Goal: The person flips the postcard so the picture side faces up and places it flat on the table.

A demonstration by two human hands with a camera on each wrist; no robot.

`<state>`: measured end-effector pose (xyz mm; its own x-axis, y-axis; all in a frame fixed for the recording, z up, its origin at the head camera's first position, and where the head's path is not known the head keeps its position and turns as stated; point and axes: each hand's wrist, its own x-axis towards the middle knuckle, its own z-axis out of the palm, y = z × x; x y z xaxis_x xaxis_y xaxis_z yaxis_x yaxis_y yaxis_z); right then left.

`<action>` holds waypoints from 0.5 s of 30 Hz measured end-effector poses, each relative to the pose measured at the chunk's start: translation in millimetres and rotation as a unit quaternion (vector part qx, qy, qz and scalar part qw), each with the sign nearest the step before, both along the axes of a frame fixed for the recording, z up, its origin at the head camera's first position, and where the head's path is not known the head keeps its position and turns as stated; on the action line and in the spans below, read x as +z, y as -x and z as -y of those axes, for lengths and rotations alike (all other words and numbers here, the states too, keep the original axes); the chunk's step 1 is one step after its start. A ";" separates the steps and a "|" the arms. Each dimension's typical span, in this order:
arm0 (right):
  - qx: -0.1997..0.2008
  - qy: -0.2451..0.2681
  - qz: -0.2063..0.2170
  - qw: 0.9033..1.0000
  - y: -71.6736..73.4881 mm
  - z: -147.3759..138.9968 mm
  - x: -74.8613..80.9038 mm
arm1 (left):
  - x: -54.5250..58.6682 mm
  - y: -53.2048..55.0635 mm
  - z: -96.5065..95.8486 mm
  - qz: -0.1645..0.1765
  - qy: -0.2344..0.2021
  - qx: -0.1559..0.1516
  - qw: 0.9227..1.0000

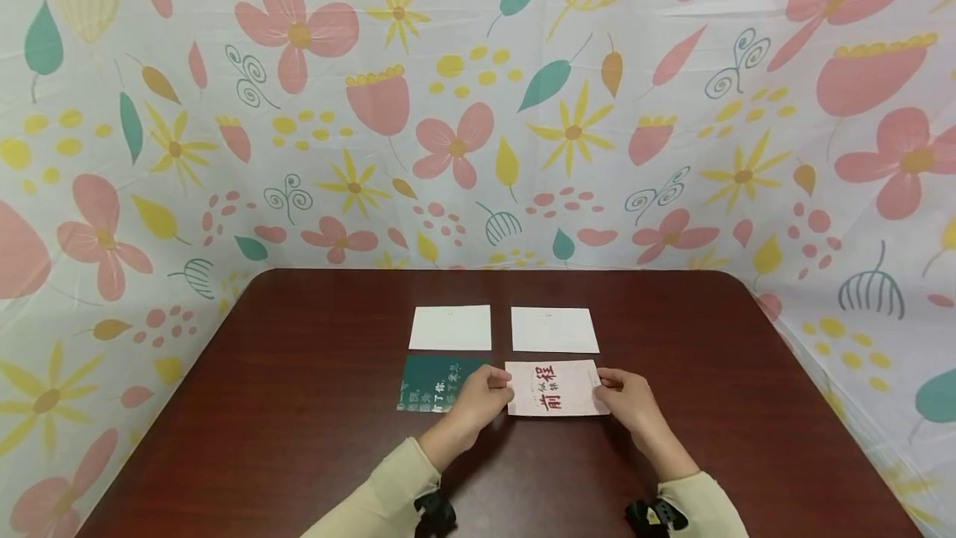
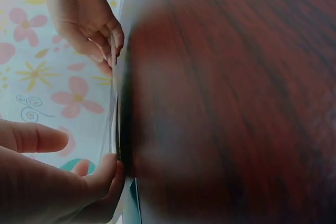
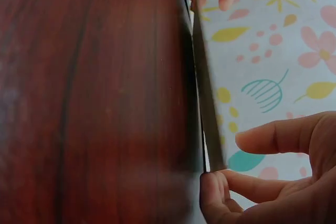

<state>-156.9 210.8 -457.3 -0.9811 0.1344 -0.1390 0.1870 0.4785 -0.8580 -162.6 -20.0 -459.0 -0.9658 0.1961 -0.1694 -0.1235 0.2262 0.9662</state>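
A pale pink card with large red Chinese characters lies face up, low over the table, between both hands. My left hand holds its left end and my right hand its right end. In the left wrist view the card shows edge-on, with the left fingers curled at its end and the left thumb standing apart. Likewise in the right wrist view, the right fingers meet the end of the card while the thumb is raised off it.
Beside the left hand lies a dark green card with pale writing, partly covered by that hand. Behind are two white cards, one on the left and one on the right. The dark wooden table ends at a flower-patterned cloth.
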 end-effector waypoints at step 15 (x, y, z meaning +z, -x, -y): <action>0.027 -0.029 0.017 0.999 3.9 1.7 0.2 | 0.0 1.7 -2.5 -0.005 0.022 -0.013 1.000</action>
